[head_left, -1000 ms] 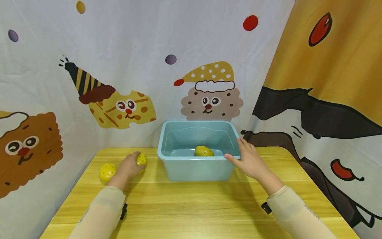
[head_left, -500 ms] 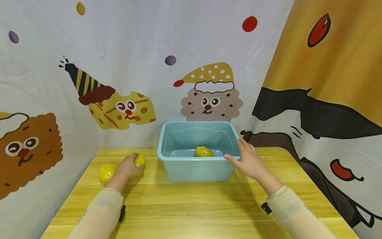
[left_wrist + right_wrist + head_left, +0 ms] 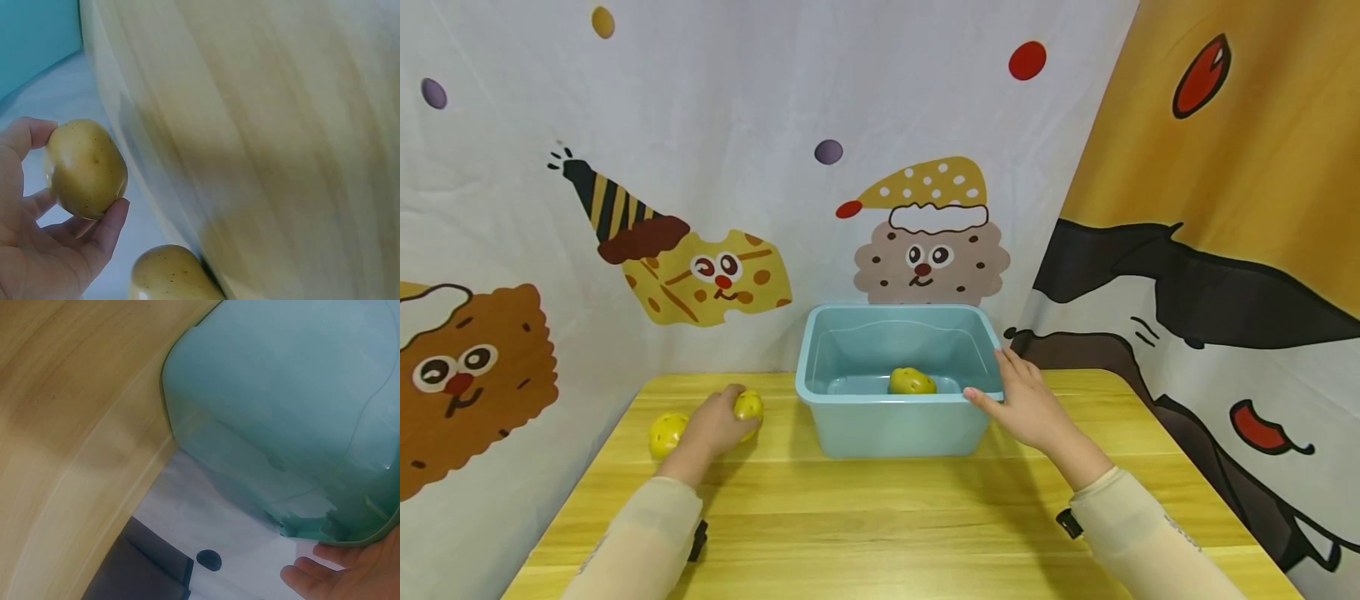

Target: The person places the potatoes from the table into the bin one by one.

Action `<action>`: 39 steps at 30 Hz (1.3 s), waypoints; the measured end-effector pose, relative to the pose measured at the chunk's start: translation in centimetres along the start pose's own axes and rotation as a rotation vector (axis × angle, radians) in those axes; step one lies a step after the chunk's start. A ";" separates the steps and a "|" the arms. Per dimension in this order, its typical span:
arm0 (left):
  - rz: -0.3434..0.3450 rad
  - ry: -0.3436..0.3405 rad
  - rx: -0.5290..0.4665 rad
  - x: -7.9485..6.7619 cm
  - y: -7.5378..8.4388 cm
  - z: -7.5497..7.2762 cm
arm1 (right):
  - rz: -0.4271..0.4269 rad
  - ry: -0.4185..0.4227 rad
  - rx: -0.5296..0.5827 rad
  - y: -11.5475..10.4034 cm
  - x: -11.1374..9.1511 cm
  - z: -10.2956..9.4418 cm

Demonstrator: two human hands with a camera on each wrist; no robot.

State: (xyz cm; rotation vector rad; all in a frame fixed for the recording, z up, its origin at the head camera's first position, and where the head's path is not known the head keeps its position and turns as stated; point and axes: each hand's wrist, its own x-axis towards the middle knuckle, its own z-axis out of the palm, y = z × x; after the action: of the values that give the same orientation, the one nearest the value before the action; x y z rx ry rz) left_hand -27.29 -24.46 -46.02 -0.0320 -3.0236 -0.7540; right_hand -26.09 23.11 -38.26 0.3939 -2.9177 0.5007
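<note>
My left hand (image 3: 718,423) pinches a yellow speckled potato (image 3: 749,406) between thumb and fingertips, close over the left part of the table. In the left wrist view the held potato (image 3: 86,169) shows its full front, gripped from both sides. Just left of this hand a second potato (image 3: 667,435) lies on the table, partly hidden by the wrist. A light blue plastic tub (image 3: 895,429) stands at the table's middle back with one potato (image 3: 912,382) inside. At the tub's right front corner rests my right hand (image 3: 1030,406), its thumb on the front rim and fingers along the side.
The wooden table (image 3: 880,525) reaches back to a white curtain (image 3: 730,100) printed with cartoon figures, close behind the tub. Its left and right edges both show. A small black device (image 3: 1070,522) sits at the right wrist.
My left hand has shifted slightly left with the potato, towards the one lying on the table. The right hand and the tub stay where they were.
</note>
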 end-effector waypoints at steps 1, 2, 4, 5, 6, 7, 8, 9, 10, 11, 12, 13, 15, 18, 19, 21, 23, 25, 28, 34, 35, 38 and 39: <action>-0.004 -0.002 0.000 0.0 0.0 -0.1 | 0.001 0.000 0.000 0.0 0.0 0.0; -0.006 -0.005 0.001 0.0 0.1 -0.1 | 0.001 0.000 0.000 0.0 0.0 0.0; -0.007 -0.011 0.002 0.0 0.2 -0.2 | 0.000 0.000 -0.001 0.0 0.0 0.0; -0.005 -0.013 0.005 0.0 0.3 -0.3 | -0.001 0.001 -0.001 0.0 0.0 -0.1; -0.005 -0.013 0.005 0.0 0.4 -0.4 | -0.001 0.001 -0.001 0.0 0.0 -0.1; -0.004 -0.013 0.007 0.0 0.5 -0.4 | -0.002 0.002 -0.001 0.0 0.0 -0.1; -0.002 -0.011 0.010 0.0 0.5 -0.4 | -0.003 0.003 -0.001 0.0 0.0 -0.1; 0.004 -0.011 0.010 0.0 0.6 -0.5 | -0.004 0.004 -0.001 -0.1 -0.1 -0.2; 0.005 -0.008 0.012 -0.1 0.6 -0.6 | -0.005 0.004 -0.001 -0.1 -0.1 -0.2; 0.008 -0.006 0.014 -0.1 0.7 -0.6 | -0.004 0.005 -0.001 -0.1 -0.1 -0.2; 0.010 -0.003 0.016 -0.2 0.8 -0.7 | -0.005 0.005 -0.001 -0.1 -0.1 -0.2; 0.014 -0.001 0.018 -0.2 0.8 -0.8 | -0.005 0.006 -0.001 -0.1 -0.1 -0.2; 0.021 0.003 0.019 -0.4 0.9 -0.9 | -0.005 0.005 -0.002 -0.1 -0.1 -0.2; 0.029 0.003 0.026 -0.5 0.9 -1.1 | -0.006 0.002 -0.002 -0.1 -0.1 -0.2; 0.032 0.004 0.029 -0.5 0.9 -1.1 | -0.005 0.000 -0.001 -0.1 -0.1 -0.2; 0.039 0.006 0.039 -0.6 0.9 -1.2 | -0.005 -0.001 0.000 -0.2 -0.1 -0.2; 0.045 0.010 0.045 -0.6 0.9 -1.3 | -0.004 -0.002 0.003 -0.2 -0.1 -0.2; 0.054 0.016 0.053 -0.7 1.0 -1.5 | -0.004 0.000 0.003 -0.2 -0.1 -0.2; 0.068 0.022 0.060 -0.7 1.1 -1.7 | -0.006 0.005 0.002 -0.1 0.0 -0.3; 0.101 0.032 0.068 -1.0 1.5 -2.2 | -0.005 0.007 0.000 0.0 0.0 -0.2; 0.106 0.032 0.065 -1.0 1.6 -2.3 | -0.004 0.006 0.000 0.0 0.0 -0.1; 0.121 0.040 0.053 -1.1 1.9 -2.6 | -0.002 0.003 0.000 0.0 0.0 0.0; 0.125 0.045 0.047 -1.1 2.0 -2.6 | -0.003 0.004 0.001 0.0 0.0 0.0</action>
State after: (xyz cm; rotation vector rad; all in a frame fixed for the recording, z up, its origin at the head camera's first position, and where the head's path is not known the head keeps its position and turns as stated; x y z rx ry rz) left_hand -26.08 -23.98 -42.79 -0.1984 -2.9621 -0.6638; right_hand -26.07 23.17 -38.25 0.3965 -2.9128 0.5026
